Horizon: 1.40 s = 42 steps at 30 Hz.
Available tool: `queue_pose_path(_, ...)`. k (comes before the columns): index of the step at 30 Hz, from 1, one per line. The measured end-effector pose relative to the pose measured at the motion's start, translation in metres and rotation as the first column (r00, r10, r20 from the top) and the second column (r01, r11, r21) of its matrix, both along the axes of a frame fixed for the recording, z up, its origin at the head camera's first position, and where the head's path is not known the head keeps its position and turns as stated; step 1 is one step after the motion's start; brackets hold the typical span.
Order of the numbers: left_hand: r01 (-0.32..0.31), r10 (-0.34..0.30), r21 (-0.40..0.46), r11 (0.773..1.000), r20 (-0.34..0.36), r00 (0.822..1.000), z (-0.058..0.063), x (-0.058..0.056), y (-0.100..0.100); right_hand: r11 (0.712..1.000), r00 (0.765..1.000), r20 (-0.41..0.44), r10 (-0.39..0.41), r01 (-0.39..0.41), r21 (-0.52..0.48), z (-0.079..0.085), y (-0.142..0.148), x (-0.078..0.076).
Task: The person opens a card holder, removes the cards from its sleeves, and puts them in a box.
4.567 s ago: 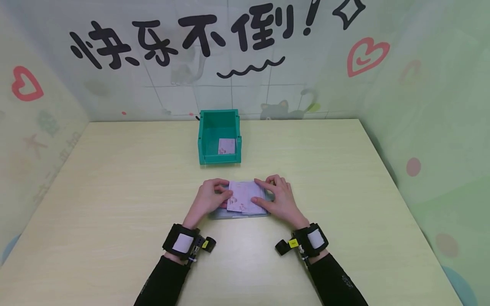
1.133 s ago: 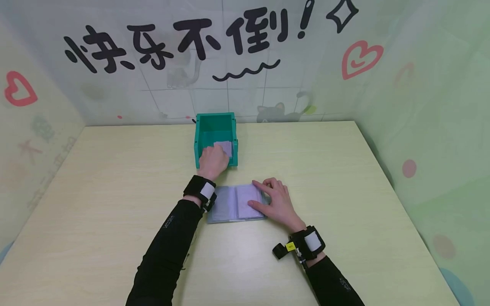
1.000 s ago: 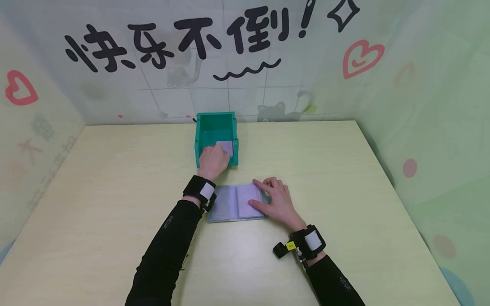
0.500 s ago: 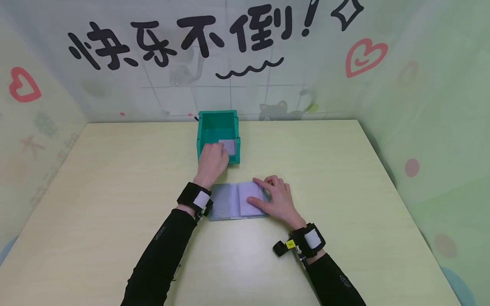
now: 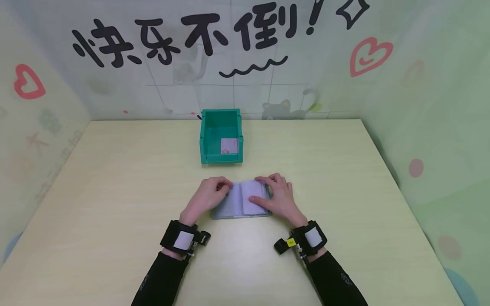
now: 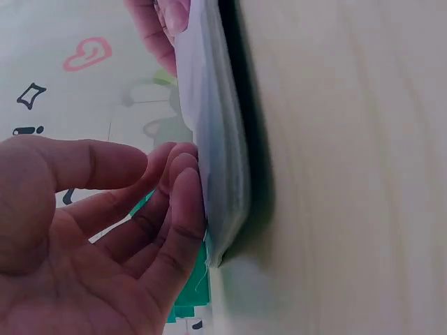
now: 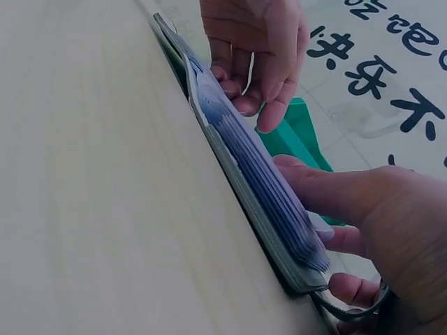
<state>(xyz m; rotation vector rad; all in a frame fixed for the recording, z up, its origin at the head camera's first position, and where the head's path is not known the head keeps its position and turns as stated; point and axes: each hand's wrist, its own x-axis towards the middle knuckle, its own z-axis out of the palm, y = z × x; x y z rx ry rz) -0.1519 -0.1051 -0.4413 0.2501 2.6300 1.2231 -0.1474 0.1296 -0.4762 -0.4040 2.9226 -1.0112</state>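
Observation:
A small album (image 5: 226, 207) with a blue-grey cover and pale lilac pages lies spread on the table. My right hand (image 5: 281, 197) holds its right side, thumb on the page stack and index finger at the upper edge. In the right wrist view, several thin leaves (image 7: 262, 185) fan out above the cover, the other fingertips close to the cover's edge. At the album's left upper edge is my left hand (image 5: 206, 196). Its fingertips (image 6: 187, 199) touch the left page in the left wrist view, the thumb standing apart with nothing pinched.
Beyond the album stands a teal bin (image 5: 222, 160) with a small pink patterned card (image 5: 229, 146) lying in its front right corner. Black camera bands (image 5: 180, 238) sit on both wrists. A printed wall (image 5: 160, 97) borders the table's back, with side walls left and right.
My left hand has come back from the teal bin to the album's left page, leaving the pink card lying in the bin. The right hand has stayed on the album's right side.

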Motion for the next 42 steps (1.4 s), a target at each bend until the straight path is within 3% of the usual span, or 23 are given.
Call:
queue_pose_path(13, 0.039, -0.05, 0.137, 0.99, 0.078, 0.996, -0.013, -0.005, -0.011, 0.991, 0.999, 0.028, -0.03, 0.034, -0.13, 0.0, -0.003, 0.0)
queue_pose_path(18, 0.044, -0.059, 0.185, 0.982, 0.076, 0.995, -0.014, -0.007, -0.013, 0.968, 0.999, 0.005, -0.049, 0.049, -0.247, 0.0, -0.002, 0.002)
queue_pose_path(22, 0.05, -0.064, 0.194, 0.98, 0.065, 0.996, -0.015, -0.007, -0.013, 0.937, 0.994, -0.097, 0.042, -0.073, -0.342, 0.0, 0.001, 0.003)
queue_pose_path(25, 0.045, -0.06, 0.196, 0.98, 0.072, 0.996, -0.016, -0.007, -0.013, 0.892, 0.973, -0.157, 0.17, -0.219, -0.394, -0.001, 0.001, 0.002)
queue_pose_path(28, 0.04, -0.06, 0.199, 0.979, 0.093, 0.994, -0.017, -0.006, -0.012, 0.856, 0.95, -0.184, 0.253, -0.308, -0.415, -0.005, 0.001, 0.001)
queue_pose_path(30, 0.045, -0.067, 0.207, 0.977, 0.099, 0.993, -0.017, -0.006, -0.011, 0.859, 0.94, -0.201, 0.274, -0.333, -0.389, -0.007, 0.0, 0.001)
queue_pose_path(37, 0.028, -0.056, 0.219, 0.975, 0.123, 0.991, -0.013, -0.004, -0.009, 0.935, 0.929, -0.248, 0.274, -0.317, -0.156, -0.009, -0.007, 0.007)
queue_pose_path(42, 0.003, -0.028, 0.176, 0.984, 0.142, 0.989, -0.012, -0.004, -0.009, 0.95, 0.915, -0.276, 0.293, -0.311, -0.024, -0.01, -0.01, 0.01)
